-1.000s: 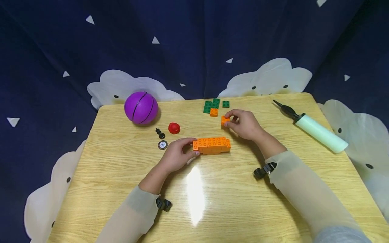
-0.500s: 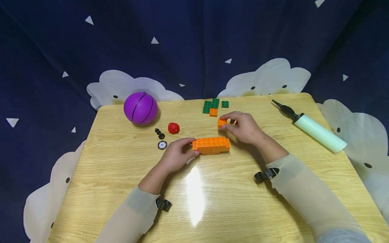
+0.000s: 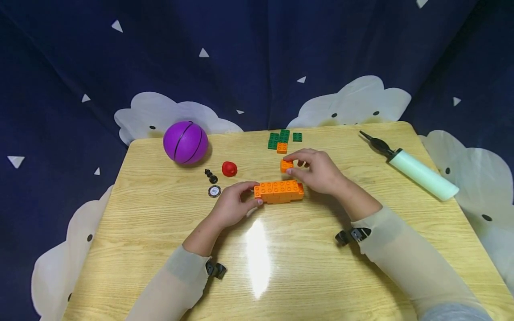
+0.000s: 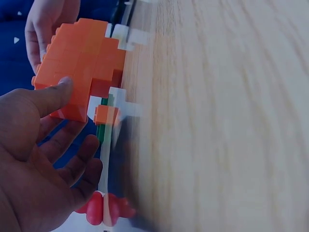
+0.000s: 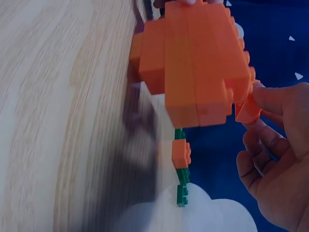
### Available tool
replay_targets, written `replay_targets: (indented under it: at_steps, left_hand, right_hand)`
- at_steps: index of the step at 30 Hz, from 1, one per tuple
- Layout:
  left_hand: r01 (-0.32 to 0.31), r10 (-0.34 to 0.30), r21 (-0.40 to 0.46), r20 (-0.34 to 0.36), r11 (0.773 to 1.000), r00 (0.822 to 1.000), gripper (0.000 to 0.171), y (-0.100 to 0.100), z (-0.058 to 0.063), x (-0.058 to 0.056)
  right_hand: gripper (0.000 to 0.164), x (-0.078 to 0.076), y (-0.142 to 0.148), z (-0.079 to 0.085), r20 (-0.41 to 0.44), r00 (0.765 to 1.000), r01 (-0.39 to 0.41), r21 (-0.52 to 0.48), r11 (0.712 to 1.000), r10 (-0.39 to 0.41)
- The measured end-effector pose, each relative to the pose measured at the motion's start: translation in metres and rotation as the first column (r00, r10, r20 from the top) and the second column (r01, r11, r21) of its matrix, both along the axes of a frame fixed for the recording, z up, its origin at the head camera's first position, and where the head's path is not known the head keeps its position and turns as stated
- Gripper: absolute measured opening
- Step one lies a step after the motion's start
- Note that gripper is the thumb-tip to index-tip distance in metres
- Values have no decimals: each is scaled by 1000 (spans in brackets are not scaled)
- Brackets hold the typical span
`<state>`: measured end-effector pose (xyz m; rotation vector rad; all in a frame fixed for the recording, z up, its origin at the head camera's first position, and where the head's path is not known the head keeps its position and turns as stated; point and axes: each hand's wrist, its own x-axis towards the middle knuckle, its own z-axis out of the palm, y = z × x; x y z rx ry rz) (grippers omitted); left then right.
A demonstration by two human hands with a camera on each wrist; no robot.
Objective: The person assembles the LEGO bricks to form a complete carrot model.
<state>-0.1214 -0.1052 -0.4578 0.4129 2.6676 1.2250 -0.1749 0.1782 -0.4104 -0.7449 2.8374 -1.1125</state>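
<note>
An assembly of stacked orange toy building bricks point(image 3: 279, 191) stands near the table's middle, wider at the top than at its base. My left hand point(image 3: 233, 203) pinches its left end, with the thumb in front; the left wrist view shows that thumb on the side of the orange bricks point(image 4: 79, 58). My right hand point(image 3: 321, 173) pinches a small orange brick point(image 3: 286, 166) between thumb and fingers. In the head view this brick appears just behind the assembly. In the right wrist view the small brick point(image 5: 247, 112) is partly hidden by the assembly, close by its studded top.
Several green bricks point(image 3: 274, 141) and another orange brick point(image 3: 282, 148) lie at the back. To the left are a purple ball point(image 3: 185, 142), a red cap-shaped item point(image 3: 229, 169), a black pawn-like piece point(image 3: 211, 177) and a poker chip point(image 3: 214, 191). A hand pump point(image 3: 421, 174) lies right.
My right hand has moved left and slightly toward me with the small orange brick, to just behind the assembly. My left hand has stayed on the assembly's left end.
</note>
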Motion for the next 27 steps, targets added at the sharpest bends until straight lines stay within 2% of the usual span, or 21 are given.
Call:
replay_targets:
  at_steps: [11, 27]
  left_hand:
    - [0, 0, 8, 17, 1000, 1000, 50, -1, -2, -1]
    - [1, -1, 4, 2, 1000, 1000, 50, 0, -2, 0]
  right_hand:
    - [31, 12, -13, 11, -5, 998, -68, -41, 997, 68]
    - [31, 25, -26, 9, -51, 988, -144, 10, 990, 144]
